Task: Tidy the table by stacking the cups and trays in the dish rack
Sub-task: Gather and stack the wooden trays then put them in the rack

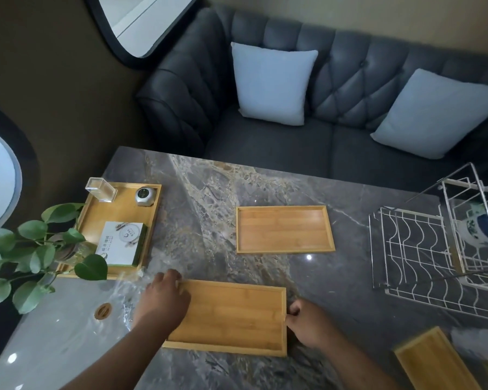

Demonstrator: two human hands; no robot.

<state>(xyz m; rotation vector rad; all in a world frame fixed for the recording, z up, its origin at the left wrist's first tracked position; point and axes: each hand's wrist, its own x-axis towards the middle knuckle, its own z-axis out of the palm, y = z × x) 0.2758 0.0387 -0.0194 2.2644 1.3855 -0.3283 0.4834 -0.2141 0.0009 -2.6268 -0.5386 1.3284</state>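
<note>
A flat bamboo tray (234,316) lies near the front edge of the marble table (209,192). My left hand (164,301) grips its left short edge, fingers curled over the rim. My right hand (304,322) pinches its right short edge. A second bamboo tray (285,229) lies further back in the middle. A third bamboo tray (431,361) is partly cut off at the bottom right. The white wire dish rack (423,249) stands at the right edge, with a blue and white cup (479,229) inside it, partly hidden by wires.
A larger wooden tray (152,218) at the left holds a clear box (100,190), a small silver device (144,196) and a green and white box (121,240). A leafy plant (37,254) overhangs the front left. A grey sofa with two pillows sits behind the table.
</note>
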